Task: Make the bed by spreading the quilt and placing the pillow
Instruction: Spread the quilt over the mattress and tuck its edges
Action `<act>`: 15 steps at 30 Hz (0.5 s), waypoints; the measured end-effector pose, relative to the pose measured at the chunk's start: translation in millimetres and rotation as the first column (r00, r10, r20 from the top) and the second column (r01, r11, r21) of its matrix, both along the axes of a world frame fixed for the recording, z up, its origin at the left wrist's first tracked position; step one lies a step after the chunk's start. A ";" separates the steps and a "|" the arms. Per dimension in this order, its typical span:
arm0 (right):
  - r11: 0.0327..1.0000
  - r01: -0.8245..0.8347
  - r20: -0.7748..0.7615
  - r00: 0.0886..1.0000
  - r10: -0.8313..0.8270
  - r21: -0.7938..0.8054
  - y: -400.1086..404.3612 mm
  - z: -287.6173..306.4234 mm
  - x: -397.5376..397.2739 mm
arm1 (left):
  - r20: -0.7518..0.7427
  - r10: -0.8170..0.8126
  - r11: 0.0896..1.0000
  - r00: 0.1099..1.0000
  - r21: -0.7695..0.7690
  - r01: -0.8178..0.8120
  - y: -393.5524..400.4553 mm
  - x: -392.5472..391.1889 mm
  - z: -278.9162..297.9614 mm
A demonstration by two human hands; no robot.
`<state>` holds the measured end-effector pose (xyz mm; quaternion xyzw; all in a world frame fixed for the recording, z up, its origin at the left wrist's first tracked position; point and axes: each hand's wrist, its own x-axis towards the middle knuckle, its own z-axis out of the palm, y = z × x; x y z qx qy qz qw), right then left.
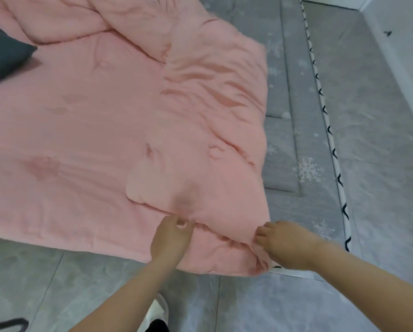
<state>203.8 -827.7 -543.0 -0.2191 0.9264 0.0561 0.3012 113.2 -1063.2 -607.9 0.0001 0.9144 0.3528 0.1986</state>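
Observation:
A pink quilt (85, 130) lies partly spread over a low bed, bunched into folds at the far side and along its right edge. A dark grey pillow (1, 56) rests on it at the far left. My left hand (170, 236) pinches the quilt's near edge. My right hand (284, 243) grips the quilt's near right corner, where the fabric is crumpled. Both hands are closed on the fabric.
A grey mattress pad with snowflake print (287, 130) shows to the right of the quilt, edged by a white band with black marks (330, 130). Grey tiled floor (57, 283) lies in front. A white wall (407, 44) stands at the right. My shoe (157, 312) shows below.

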 end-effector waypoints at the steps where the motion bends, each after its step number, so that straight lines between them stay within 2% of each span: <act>1: 1.000 0.000 -0.048 0.999 0.000 0.005 1.3 6.0 -20.7 | 0.021 0.117 0.991 0.993 0.055 -0.118 3.9 -14.9 5.3; 2: 0.999 0.015 -0.069 0.998 -0.013 0.029 1.0 9.4 -37.1 | 0.020 0.185 0.979 0.983 0.081 -0.186 4.9 -27.0 8.8; 5: 0.999 0.026 -0.213 0.977 -0.021 0.019 -11.3 8.4 -98.7 | -0.067 0.258 0.963 0.964 0.091 -0.252 -7.6 -68.5 9.0; 7: 0.998 0.067 -0.195 0.979 -0.064 0.010 -26.1 0.6 -131.5 | -0.160 0.305 0.951 0.939 0.107 -0.291 -22.5 -90.1 7.5; 9: 1.000 -0.007 -0.218 0.976 0.002 -0.024 -51.8 -9.0 -167.2 | -0.211 0.341 0.940 0.916 0.100 -0.326 -47.1 -112.9 2.2; 11: 0.995 -0.079 -0.294 0.954 0.058 -0.060 -83.5 -14.1 -201.9 | -0.102 0.329 0.943 0.939 0.083 -0.322 -74.0 -131.4 -4.6; 13: 0.984 -0.149 -0.349 0.931 0.104 -0.102 -115.0 -21.5 -243.7 | 0.184 0.344 0.923 0.921 0.112 -0.368 -101.7 -153.9 -10.9; 15: 0.980 -0.166 -0.339 0.933 0.120 -0.110 -144.1 -23.4 -277.7 | 0.410 0.243 0.940 0.879 0.125 -0.318 -117.5 -166.6 -14.0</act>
